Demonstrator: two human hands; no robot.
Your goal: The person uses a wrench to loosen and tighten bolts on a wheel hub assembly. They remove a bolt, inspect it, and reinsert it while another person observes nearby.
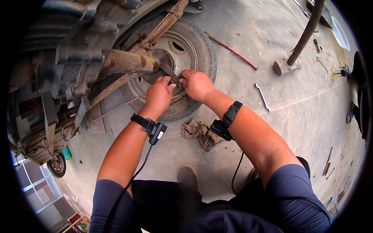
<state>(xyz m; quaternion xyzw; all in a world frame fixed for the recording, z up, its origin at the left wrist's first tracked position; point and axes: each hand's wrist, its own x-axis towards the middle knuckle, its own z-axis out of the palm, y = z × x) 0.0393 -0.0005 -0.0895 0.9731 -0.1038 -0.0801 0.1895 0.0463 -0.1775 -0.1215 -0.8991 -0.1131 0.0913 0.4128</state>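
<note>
Both my hands meet at the lower end of a flat metal lever (pixel 169 72), which slants down from the rusty axle (pixel 128 62) in front of the wheel (pixel 210 58). My left hand (pixel 160 93) is closed, fingertips pinched by the lever's tip. Close beside it on the right, my right hand (pixel 197 86) is closed too, its thumb and fingers pressed together. Whatever small part lies between the fingertips is hidden by them. Black bands with small devices and cables sit on both wrists.
Crumpled brown rags (pixel 198 130) lie below the wheel. On the concrete floor to the right are a wrench (pixel 262 97), a red bar (pixel 235 52) and a long-handled mallet (pixel 287 66). The rusty vehicle underside (pixel 74 73) fills the left. A person (pixel 359 89) is at the far right.
</note>
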